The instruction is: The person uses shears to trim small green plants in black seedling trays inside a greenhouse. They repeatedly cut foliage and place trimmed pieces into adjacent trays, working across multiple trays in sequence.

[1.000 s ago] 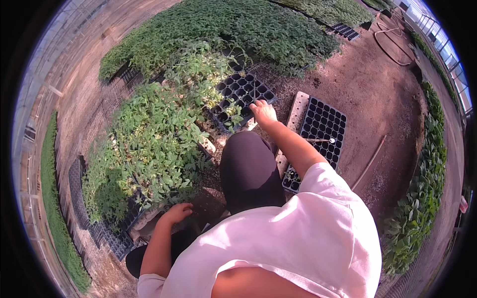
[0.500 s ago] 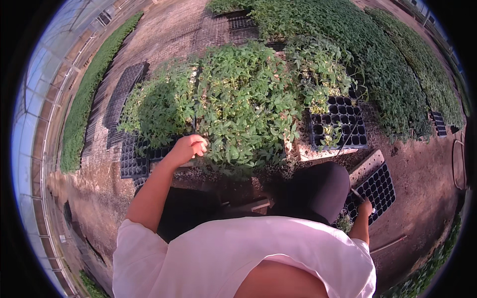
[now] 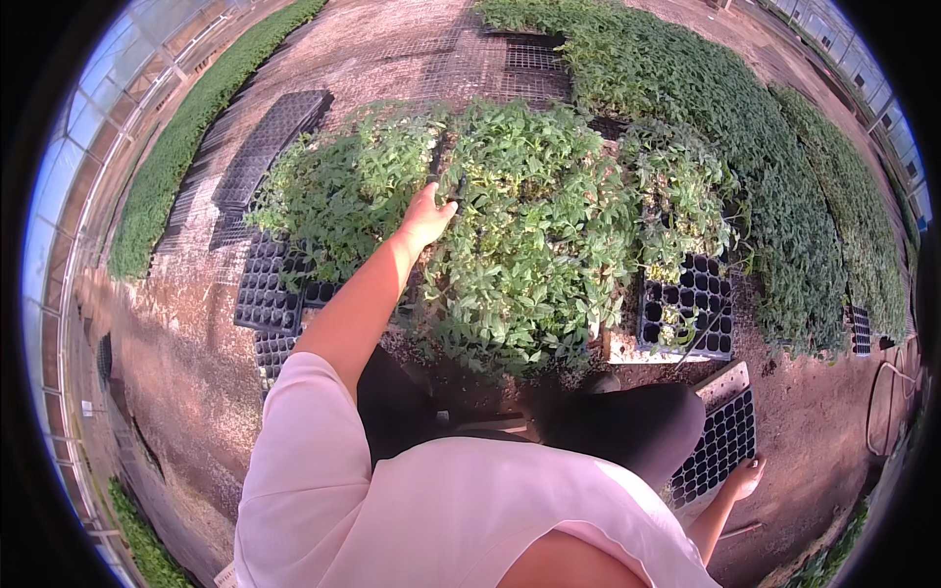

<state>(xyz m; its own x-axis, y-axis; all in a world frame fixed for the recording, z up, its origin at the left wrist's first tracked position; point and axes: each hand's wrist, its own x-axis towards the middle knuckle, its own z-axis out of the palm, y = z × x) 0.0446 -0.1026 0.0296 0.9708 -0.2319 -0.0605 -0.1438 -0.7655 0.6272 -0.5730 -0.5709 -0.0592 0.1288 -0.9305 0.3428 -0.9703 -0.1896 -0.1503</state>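
My left hand [image 3: 426, 218] reaches forward to the gap between two leafy blocks of seedlings. Its thumb stands apart from the fingers, and the fingertips are close to a dark tray edge [image 3: 435, 169] partly covered by leaves. The middle seedlings [image 3: 524, 255] grow right of this hand, the left seedlings [image 3: 343, 186] beside it on the other side. Low on the right, my right hand [image 3: 747, 477] has its fingers closed at the side edge of a black cell tray [image 3: 718, 446], which lies slanted beside my knee.
Another black cell tray [image 3: 701, 304], partly planted, rests on a pale board [image 3: 647, 348]. More cell trays [image 3: 270, 284] lie at the left, with stacked trays [image 3: 270, 147] behind. Dense seedling beds [image 3: 706, 127] stretch along the right; a hose [image 3: 887, 392] lies at the far right.
My left hand has moved forward and stretched out from near the front of the plants. My right hand has shifted to the black tray's side edge. The whole view has shifted.
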